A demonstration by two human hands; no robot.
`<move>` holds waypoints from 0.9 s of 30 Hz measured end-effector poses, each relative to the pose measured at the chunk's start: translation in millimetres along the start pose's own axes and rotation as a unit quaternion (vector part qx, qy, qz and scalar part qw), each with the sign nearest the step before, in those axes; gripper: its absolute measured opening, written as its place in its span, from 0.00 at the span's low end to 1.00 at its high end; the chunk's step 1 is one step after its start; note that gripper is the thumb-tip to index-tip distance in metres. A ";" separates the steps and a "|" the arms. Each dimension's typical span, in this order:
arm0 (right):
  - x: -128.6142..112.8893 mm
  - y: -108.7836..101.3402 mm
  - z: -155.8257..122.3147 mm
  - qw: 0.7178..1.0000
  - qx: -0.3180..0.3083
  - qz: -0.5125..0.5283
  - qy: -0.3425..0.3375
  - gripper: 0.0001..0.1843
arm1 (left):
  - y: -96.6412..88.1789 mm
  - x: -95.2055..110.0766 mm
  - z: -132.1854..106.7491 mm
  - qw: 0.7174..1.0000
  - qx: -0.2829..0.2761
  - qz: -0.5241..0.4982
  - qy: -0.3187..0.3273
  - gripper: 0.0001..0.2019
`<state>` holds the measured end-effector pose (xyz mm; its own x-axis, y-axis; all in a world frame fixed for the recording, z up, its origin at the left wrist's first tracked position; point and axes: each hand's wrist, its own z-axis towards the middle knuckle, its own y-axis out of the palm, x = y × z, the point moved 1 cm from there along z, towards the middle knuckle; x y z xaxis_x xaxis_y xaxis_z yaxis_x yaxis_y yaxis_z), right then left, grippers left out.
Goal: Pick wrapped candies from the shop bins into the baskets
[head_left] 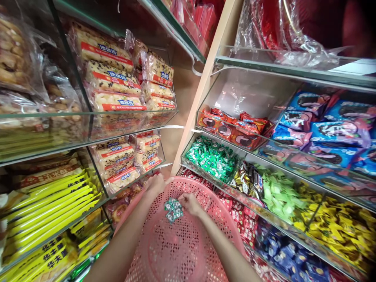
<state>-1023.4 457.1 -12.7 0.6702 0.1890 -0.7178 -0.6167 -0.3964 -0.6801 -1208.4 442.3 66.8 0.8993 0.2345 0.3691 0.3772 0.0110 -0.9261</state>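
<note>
A pink perforated plastic basket [182, 250] is held low in the middle of the view. My left hand [155, 185] grips its far rim with fingers curled over the edge. My right hand [190, 203] hovers over the basket's inside with its fingers loosely spread, right beside a small cluster of green wrapped candies [174, 210] that lie or fall just off its fingertips. The same kind of green candies [213, 156] fills a clear bin on the right shelf, just beyond the basket.
Glass shelves on the left carry packs of rice crisp bars [113, 84] and yellow packets [49, 203]. Clear bins on the right hold orange snack packs [235, 129], blue cookie packs [329, 133], light green sweets [279, 194] and yellow sweets [343, 227]. A beige post [202, 86] divides the shelves.
</note>
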 end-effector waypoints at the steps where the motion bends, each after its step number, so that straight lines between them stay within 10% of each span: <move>1: -1.8 -0.7 -1.4 1.000 0.016 -0.023 -0.005 0.07 | 0.0 0.0 0.1 1.000 0.002 0.000 0.001 0.36; 8: -46.8 -27.8 -28.4 0.983 0.091 -0.153 -0.048 0.08 | 2.1 0.1 0.8 1.000 0.013 0.000 -0.004 0.36; 13: -101.3 -96.0 -57.0 0.947 0.172 -0.245 -0.119 0.12 | 1.7 1.7 0.7 1.000 0.005 -0.001 -0.013 0.36; 19: -120.7 -168.7 -55.7 0.876 0.281 -0.389 0.057 0.13 | -1.2 1.5 -2.4 1.000 -0.001 -0.014 -0.016 0.35; 27: -112.9 -168.1 -38.1 0.844 0.263 -0.450 0.125 0.16 | 4.8 -2.9 4.0 1.000 0.011 -0.014 -0.010 0.37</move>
<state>-979.6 468.2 188.4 0.9909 -0.0218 0.1332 0.1340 0.2730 -0.9526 -1210.1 445.5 61.0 0.8835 0.2531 0.3942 0.3977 0.0394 -0.9167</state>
